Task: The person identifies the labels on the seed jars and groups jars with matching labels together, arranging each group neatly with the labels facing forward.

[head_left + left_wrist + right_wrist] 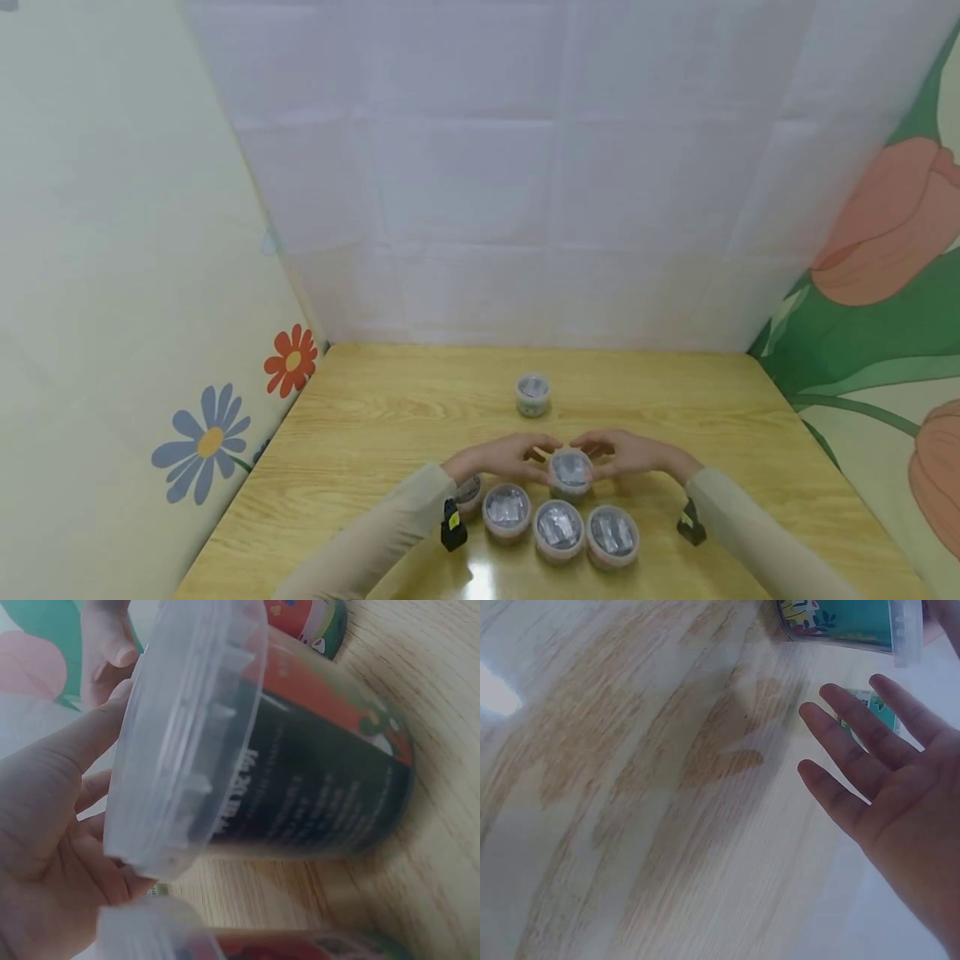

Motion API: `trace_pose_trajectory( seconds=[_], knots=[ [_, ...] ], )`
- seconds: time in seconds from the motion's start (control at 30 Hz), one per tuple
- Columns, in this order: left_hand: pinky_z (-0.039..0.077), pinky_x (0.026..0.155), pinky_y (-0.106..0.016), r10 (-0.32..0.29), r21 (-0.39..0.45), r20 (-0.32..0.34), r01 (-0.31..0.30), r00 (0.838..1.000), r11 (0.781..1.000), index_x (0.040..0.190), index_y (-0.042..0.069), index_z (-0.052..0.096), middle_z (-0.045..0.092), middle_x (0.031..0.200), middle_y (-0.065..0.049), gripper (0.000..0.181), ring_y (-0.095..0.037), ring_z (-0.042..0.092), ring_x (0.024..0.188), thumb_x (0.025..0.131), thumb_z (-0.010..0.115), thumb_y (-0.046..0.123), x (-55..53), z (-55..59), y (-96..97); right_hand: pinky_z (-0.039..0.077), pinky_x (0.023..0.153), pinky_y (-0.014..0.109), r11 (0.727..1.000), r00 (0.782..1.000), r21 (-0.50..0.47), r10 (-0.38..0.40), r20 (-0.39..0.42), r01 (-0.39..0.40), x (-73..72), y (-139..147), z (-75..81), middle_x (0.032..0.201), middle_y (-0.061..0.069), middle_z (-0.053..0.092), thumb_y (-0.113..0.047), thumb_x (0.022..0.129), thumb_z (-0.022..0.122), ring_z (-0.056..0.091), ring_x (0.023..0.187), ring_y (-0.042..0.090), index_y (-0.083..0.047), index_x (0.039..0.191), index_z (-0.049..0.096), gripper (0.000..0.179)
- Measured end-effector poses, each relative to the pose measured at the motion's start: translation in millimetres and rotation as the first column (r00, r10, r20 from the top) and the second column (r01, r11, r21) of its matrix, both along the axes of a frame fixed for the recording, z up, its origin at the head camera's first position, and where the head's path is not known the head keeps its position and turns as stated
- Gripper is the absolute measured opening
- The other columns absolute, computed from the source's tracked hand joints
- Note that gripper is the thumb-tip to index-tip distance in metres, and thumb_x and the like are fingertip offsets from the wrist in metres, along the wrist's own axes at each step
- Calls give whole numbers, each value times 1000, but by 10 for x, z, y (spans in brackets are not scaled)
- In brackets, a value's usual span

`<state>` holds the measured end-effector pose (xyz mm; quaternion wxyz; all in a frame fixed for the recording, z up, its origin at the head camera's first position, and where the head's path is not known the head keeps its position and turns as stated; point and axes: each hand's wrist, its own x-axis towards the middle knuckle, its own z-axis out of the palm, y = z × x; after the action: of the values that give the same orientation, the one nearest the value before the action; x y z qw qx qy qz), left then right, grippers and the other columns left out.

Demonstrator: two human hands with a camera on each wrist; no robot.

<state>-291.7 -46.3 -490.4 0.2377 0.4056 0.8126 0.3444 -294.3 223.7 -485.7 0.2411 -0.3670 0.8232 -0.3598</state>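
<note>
A lidded clear plastic tub (572, 471) stands between my two hands, just behind a row of similar tubs. My left hand (517, 454) lies at its left side, the thumb by the near edge of the lid. Its other fingers bend loosely toward the far side. From the right, my right hand (630, 454) faces it, thumb at the lid. In the right wrist view the right fingers (847, 750) are spread and nearly straight, below a teal-printed tub (847, 622). A black-and-red tub (300, 750) fills the left wrist view and hides part of the left fingers.
In the front row are tubs at left (507, 510), middle (558, 530) and right (612, 536); another tub (469, 492) is partly covered by the left wrist. One more tub (532, 394) stands at the back of the wooden table (405, 392). A white sheet (465, 183) hangs behind.
</note>
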Motion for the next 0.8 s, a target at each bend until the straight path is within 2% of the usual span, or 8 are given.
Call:
trace_pose_trajectory(
  seconds=[0.17,0.57,0.8],
  knots=[
    [43,99,-28,-35,31,2,35,999,999,139,11,39,46,138,-6,59,-19,48,122,88,65,27,21,-2,12,41,98,51,1000,999,11,20,27,-21,6,-1,-36,122,4,58,-30,83,70,55,112,25,-11,130,48,56],
    [43,98,-25,-54,77,-20,55,998,996,136,10,42,49,136,-5,56,-13,49,120,88,65,25,-8,-87,29,43,98,45,999,998,-15,44,37,-44,-2,0,-72,120,-5,60,-29,82,71,55,113,16,-15,127,52,51],
    [44,97,-24,-46,69,-30,48,999,996,136,10,43,50,135,-4,54,-11,50,118,88,63,26,-9,-79,27,44,97,45,998,999,-27,48,13,-48,-3,-5,-87,120,-4,60,-29,82,71,56,111,15,-15,127,52,50]
  ],
)
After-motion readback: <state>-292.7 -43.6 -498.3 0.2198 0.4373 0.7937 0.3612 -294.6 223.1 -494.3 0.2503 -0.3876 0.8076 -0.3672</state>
